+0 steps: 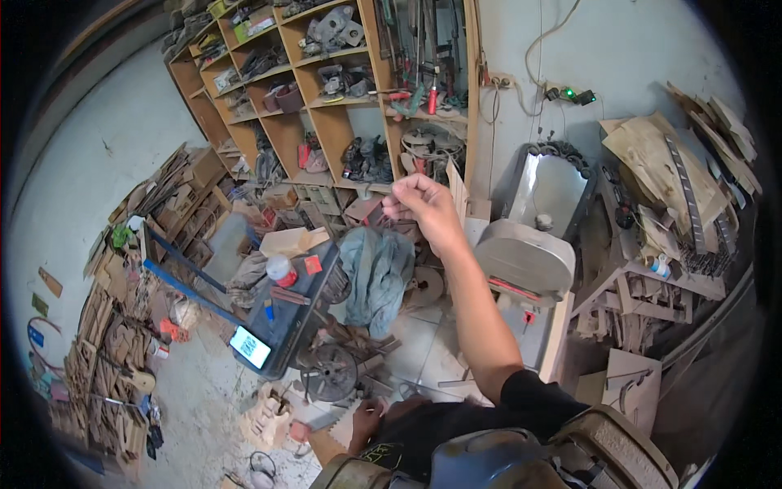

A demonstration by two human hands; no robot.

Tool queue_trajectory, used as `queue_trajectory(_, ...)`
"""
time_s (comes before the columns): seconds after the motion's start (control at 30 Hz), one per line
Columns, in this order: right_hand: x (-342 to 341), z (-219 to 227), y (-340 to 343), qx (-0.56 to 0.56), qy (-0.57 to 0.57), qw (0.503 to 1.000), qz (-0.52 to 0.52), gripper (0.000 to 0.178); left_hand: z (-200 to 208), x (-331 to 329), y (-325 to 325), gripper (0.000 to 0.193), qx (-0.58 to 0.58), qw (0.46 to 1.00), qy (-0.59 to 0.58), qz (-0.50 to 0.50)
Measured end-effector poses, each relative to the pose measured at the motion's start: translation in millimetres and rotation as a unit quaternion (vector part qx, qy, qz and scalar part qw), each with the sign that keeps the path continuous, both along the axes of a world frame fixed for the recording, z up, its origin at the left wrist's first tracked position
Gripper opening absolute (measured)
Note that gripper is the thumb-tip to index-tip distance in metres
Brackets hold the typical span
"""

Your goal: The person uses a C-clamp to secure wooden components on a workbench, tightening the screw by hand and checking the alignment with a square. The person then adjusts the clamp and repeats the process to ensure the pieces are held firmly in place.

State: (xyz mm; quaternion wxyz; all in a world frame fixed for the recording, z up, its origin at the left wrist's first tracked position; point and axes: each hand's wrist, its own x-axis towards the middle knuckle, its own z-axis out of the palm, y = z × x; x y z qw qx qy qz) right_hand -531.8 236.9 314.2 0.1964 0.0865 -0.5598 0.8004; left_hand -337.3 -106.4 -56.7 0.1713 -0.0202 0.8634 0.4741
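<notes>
My right arm reaches up the middle of the head view, and my right hand (419,208) is raised in the air in front of the shelving. Its thumb and fingertips come together in a pinch; whatever may be between them is too small to see. Low down, close to my body, is my left hand (366,422), partly hidden, and how its fingers lie is unclear. Beside it is a flat, light wooden piece (327,450). Below and beyond the right hand hangs a grey-blue cloth (376,273).
A dark work table (281,330) at left carries a lit phone (249,347), a red-and-white jar (282,270) and wood blocks. Shelves (322,122) of tools stand behind. On the right are a grey machine (528,261) and stacked boards (664,171). Scrap wood (102,350) lines the left wall.
</notes>
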Motion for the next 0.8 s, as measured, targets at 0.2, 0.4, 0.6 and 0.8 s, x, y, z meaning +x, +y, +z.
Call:
queue_trajectory(0.2, -88.3, -2.4, -1.3, 0.032, -0.046, 0.998, -0.023, 0.021, -92.6, -25.8, -107.9, 0.046, -0.109, 0.989, -0.047, 0.084)
queue_trajectory(0.4, -188.9, -28.2, 50.0, 0.019, -0.107, 0.989, -0.1, 0.016, -79.9, -72.7, -170.7, 0.046, -0.174, 0.958, -0.081, 0.212)
queue_trajectory(0.6, -297.8, -51.0, 111.7, 0.054, -0.148, 0.976, -0.152, 0.031, -52.7, -123.2, -205.1, 0.046, -0.178, 0.921, -0.026, 0.346)
queue_trajectory(0.8, -426.8, -81.7, 211.0, 0.168, -0.129, 0.941, -0.265, 0.03, -36.3, -156.8, -176.7, 0.047, -0.169, 0.909, -0.024, 0.379)
